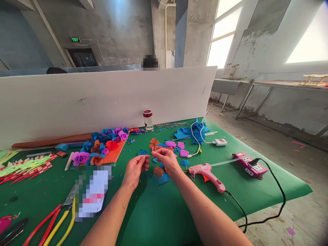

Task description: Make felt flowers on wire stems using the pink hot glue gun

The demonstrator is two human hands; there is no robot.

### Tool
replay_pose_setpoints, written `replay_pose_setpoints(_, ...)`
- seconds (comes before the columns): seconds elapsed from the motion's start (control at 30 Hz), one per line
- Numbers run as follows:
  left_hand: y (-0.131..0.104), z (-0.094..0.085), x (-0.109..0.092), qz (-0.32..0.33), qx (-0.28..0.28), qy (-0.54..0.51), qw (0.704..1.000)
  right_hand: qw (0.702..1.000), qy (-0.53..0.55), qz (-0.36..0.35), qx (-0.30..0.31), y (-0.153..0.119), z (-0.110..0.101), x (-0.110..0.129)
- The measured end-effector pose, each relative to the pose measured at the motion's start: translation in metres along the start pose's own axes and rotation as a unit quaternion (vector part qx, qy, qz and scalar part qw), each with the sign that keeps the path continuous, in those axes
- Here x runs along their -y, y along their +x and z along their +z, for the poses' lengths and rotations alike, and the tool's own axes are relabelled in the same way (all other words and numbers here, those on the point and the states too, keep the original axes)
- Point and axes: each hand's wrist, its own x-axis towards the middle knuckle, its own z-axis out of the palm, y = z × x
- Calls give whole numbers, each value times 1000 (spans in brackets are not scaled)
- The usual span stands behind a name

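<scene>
Petals (pixel 183 153): purple, brown and blue, scattered over the green table (pixel 161 218) under and just beyond the hands.
Right hand (pixel 166 160): thumb and fingertips pinched together above the petals; whether they grip anything cannot be told.
Left hand (pixel 135 169): fingers curled, thumb against forefinger, near the right; any hold is too small to tell.
Glue gun (pixel 205 172): lying beside the right wrist, clear stick (pixel 227 161) at its back.
Flowers (pixel 96 146): clustered left, partly on an orange sheet (pixel 117 152).
Jar (pixel 148 122): upright, red-lidded, near the white board (pixel 110 97).
</scene>
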Motion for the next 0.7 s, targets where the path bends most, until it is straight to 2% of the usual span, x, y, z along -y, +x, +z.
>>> replay_pose_setpoints(0.33, 0, 1, -2, -19, 2, 6, 1000, 999, -16, 14, 30, 1, 3, -6)
replay_pose_setpoints(0.7, 0, 0, 1, -6, -10, 25, 1000, 999, -19, 13, 41, -2, 5, -5)
